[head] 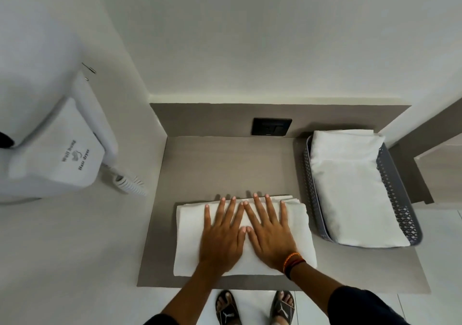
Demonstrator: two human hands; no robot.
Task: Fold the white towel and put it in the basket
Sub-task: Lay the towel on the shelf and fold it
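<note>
A white towel (186,239), folded into a thick rectangle, lies flat on the grey-brown counter (225,164) near its front edge. My left hand (221,234) and my right hand (271,232) rest palm-down on top of it, side by side, fingers spread and thumbs touching. Neither hand grips the cloth. To the right stands a grey perforated basket (397,199) with another folded white towel (350,187) filling it.
A black wall socket (271,126) sits on the back panel behind the counter. A white wall-hung hair dryer (62,159) with a coiled cord (130,183) is mounted on the left wall. My feet in black sandals (255,307) stand on the tiled floor below.
</note>
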